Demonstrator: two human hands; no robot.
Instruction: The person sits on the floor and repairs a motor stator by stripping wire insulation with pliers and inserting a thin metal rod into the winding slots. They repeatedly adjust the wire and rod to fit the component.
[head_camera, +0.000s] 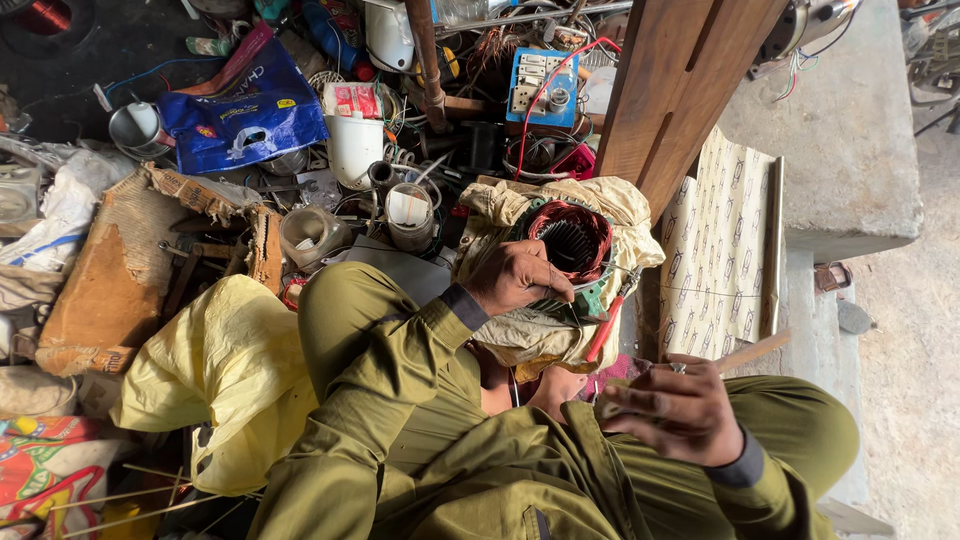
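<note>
On the person's lap, among olive-green trouser legs, a motor stator with reddish copper windings sits bedded in a crumpled beige cloth. The left hand lies over the stator's near rim, fingers curled down and gripping its edge to steady it. The right hand is raised well apart from it, fingers pinched together on a thin wire that runs taut from the stator across to that hand; just how the wire sits between the fingertips is hard to make out. Red-handled pliers rest just beside the stator on the cloth, touched by neither hand.

As for progress, the copper coils already fill the slots around the core and look neatly bunched, so the winding itself seems largely done. The loose wire held out suggests that tying or dressing of the coils is under way, with the ends yet to be secured.

Around the lap lie a yellow sack, a blue plastic bag, a white-and-blue switchboard and a wooden plank.
</note>
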